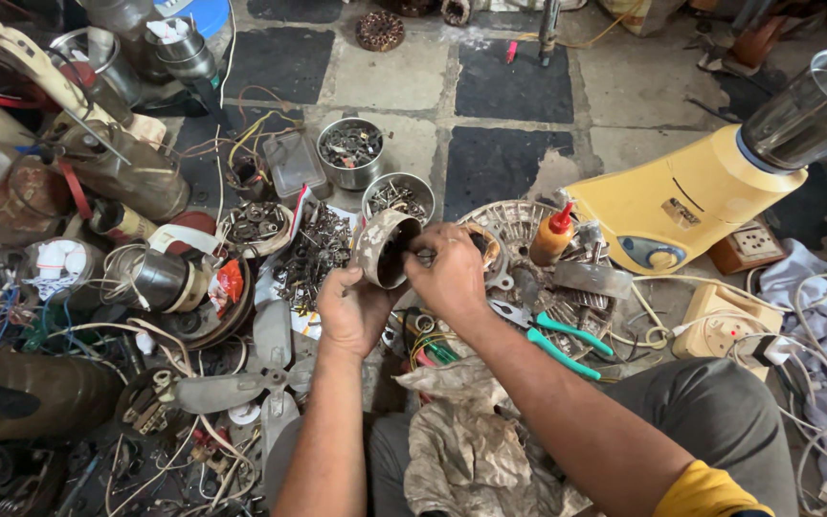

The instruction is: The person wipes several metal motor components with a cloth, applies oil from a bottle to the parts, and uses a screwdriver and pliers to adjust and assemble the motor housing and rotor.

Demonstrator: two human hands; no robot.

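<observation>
My left hand [349, 308] grips a round grey metal motor housing [382, 245] from below, its open dark mouth tilted toward me. My right hand [451, 271] is closed at the housing's rim, fingertips pinching something small at the opening; what it pinches is too small to make out. Both hands work above a dirty rag [471, 436] spread over my lap.
A yellow mixer grinder [696, 196] with a steel jar lies tilted at right. A small orange squeeze bottle [551, 234], green-handled pliers [552, 340], steel bowls of screws [350, 151], a fan blade [265, 378], power sockets [720, 325] and tangled wires crowd the tiled floor.
</observation>
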